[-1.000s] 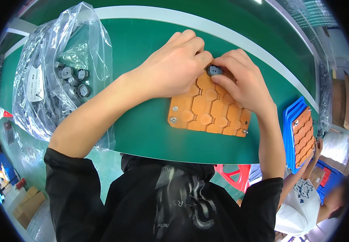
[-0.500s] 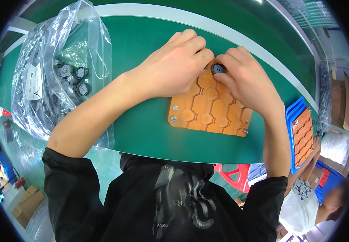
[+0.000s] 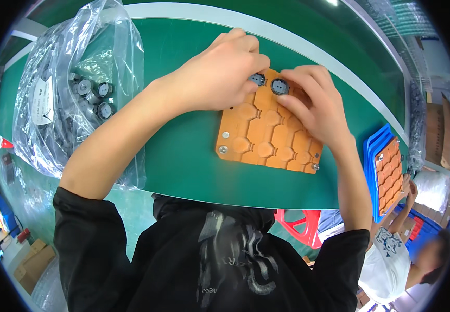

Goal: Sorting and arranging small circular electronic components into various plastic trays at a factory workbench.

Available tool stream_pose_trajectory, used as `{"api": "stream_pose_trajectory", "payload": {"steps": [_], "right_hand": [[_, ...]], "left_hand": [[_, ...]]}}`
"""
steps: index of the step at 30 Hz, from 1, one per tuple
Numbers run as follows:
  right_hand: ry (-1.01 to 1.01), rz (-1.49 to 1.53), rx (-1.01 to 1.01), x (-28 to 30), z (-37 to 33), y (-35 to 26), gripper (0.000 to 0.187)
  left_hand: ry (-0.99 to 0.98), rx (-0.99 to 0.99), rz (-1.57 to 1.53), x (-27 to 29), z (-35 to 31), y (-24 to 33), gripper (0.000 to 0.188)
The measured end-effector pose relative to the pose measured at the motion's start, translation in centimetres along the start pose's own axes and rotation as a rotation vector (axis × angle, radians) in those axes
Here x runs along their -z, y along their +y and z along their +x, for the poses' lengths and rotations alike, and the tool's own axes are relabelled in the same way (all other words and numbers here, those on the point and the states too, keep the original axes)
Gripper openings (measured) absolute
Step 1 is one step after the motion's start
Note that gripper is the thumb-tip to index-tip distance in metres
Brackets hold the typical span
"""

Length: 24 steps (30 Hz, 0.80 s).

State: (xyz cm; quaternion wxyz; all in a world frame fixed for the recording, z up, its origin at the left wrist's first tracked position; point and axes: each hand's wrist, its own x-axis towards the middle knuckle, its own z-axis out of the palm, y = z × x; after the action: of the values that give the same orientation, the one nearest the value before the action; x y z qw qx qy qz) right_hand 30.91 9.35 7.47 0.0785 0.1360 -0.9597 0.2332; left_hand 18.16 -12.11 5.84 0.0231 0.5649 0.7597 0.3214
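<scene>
A dark round part (image 3: 257, 80) is pinched by the left hand (image 3: 224, 72) toward the orange tray's (image 3: 255, 126) 11 o'clock, a second round part (image 3: 280, 87) by the right hand (image 3: 317, 102) toward 1 o'clock, and both are best pressed level, without tilting.

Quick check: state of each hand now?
Left hand: curled at a dark round part; grip unclear.
Right hand: half-open at another round part; grip unclear.
</scene>
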Motion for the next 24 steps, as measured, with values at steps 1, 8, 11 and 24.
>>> {"api": "stream_pose_trajectory", "payload": {"steps": [1, 8, 11, 24], "right_hand": [[0.046, -0.024, 0.000, 0.0, -0.7, -0.5, 0.033], [0.116, -0.228, -0.055, -0.8, -1.9, -1.9, 0.029], [0.096, -0.267, -0.081, -0.9, -1.5, -2.1, 0.031], [-0.048, -0.224, 0.085, -5.4, 8.3, -6.0, 0.024]], "left_hand": [[-0.038, 0.047, -0.008, 0.2, 0.2, 0.1, 0.023], [-0.022, 0.072, 0.027, 3.8, 0.2, -1.1, 0.037], [-0.028, 0.331, 0.041, 9.6, -0.5, -1.5, 0.033], [0.103, 0.501, 0.175, 15.5, -10.6, 0.2, 0.015]]}}
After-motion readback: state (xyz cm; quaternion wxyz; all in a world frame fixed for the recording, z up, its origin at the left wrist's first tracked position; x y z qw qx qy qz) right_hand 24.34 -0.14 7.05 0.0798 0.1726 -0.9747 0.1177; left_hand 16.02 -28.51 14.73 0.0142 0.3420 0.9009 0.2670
